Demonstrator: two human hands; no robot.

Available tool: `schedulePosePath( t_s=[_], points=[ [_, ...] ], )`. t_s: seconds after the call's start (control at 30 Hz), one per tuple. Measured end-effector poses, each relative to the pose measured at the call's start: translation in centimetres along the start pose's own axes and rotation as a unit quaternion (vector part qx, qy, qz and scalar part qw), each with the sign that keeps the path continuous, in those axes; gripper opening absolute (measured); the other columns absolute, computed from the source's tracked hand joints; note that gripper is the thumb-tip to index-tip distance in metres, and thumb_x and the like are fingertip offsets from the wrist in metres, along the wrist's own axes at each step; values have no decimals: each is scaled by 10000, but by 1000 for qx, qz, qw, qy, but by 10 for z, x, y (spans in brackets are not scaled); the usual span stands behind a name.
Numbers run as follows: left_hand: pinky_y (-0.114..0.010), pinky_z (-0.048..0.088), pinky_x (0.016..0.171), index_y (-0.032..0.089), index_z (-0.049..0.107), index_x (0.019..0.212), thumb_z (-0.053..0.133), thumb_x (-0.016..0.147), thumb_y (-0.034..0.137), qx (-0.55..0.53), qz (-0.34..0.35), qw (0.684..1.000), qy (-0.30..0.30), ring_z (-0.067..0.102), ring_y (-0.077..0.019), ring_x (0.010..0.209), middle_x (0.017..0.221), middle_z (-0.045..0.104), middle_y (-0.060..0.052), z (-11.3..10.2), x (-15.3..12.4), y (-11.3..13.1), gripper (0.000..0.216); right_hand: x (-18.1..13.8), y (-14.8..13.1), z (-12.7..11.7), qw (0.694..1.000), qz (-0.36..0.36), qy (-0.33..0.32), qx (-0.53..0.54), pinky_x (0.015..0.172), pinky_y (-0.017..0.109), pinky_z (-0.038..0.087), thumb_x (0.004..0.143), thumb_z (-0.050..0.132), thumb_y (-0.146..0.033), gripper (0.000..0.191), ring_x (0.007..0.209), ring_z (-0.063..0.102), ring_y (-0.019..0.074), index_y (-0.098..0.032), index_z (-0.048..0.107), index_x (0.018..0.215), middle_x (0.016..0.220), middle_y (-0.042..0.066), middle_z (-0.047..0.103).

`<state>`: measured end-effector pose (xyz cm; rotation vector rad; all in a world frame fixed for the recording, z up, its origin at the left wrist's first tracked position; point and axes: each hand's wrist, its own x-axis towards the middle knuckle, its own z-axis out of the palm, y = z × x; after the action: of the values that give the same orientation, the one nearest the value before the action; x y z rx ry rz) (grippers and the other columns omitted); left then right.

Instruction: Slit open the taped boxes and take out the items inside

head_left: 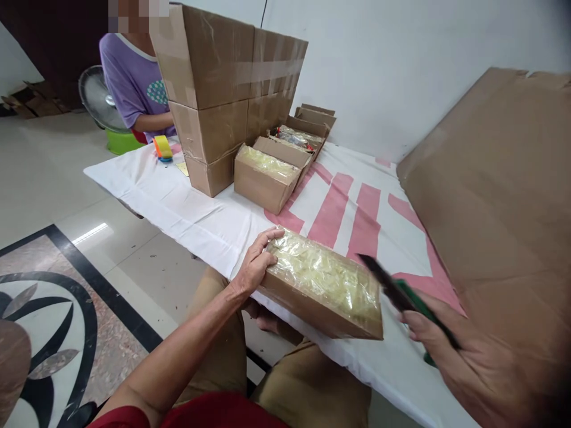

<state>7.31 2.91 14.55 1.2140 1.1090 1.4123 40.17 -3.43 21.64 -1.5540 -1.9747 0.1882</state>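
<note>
A brown cardboard box [321,309] lies at the table's near edge, its top face covered by clear, shiny film over something pale yellow. My left hand [257,261] grips the box's left end, with the thumb and fingers on the top. In my right hand [459,351] is a box cutter [413,303] with a green handle and a dark blade. The blade points up and left, close to the box's right end and apart from it. Motion blurs the cutter slightly.
Stacked closed cartons [223,65] stand at the back left. Beside them sit an open box [263,178] with yellow filling and more open boxes. A large cardboard sheet [504,190] rises on the right. Tape rolls [163,148] lie near a person in purple [129,77].
</note>
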Motion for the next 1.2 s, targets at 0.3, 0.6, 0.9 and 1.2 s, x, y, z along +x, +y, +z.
schedulePosePath(
  t_s=[0.3, 0.6, 0.9, 1.2],
  points=[
    [-477, 265, 1275, 187, 669, 1266, 544, 626, 227, -26, -29, 999, -13, 407, -343, 1501, 1567, 532, -77, -1, -2, 7, 654, 85, -89, 33, 955, -163, -217, -123, 690, 364, 553, 1031, 389, -452, 446, 900, 766, 271, -255, 741, 1222, 1076, 47, 815],
    [-489, 277, 1265, 187, 690, 1227, 556, 589, 225, -43, -29, 999, -8, 434, -364, 1472, 1527, 570, -82, 1, -1, 6, 653, 106, -123, 34, 877, -147, -321, -326, 583, 318, 356, 1019, 476, -359, 306, 759, 722, 258, -273, 734, 1159, 874, 42, 785],
    [-460, 316, 1232, 195, 718, 1180, 565, 560, 228, -58, -32, 998, 16, 483, -352, 1426, 1464, 624, -73, 3, -2, 1, 639, 121, -137, 21, 823, -175, -391, -373, 565, 323, 298, 995, 532, -318, 240, 747, 695, 262, -239, 746, 1069, 885, 85, 775],
    [-385, 481, 1004, 200, 731, 1138, 567, 573, 242, -46, -46, 998, 27, 600, -297, 1180, 1265, 707, -44, 2, -2, 4, 590, 112, -85, -7, 825, -208, -398, -343, 550, 317, 231, 954, 505, -261, 217, 592, 581, 192, -243, 720, 928, 695, 31, 691]
  ],
)
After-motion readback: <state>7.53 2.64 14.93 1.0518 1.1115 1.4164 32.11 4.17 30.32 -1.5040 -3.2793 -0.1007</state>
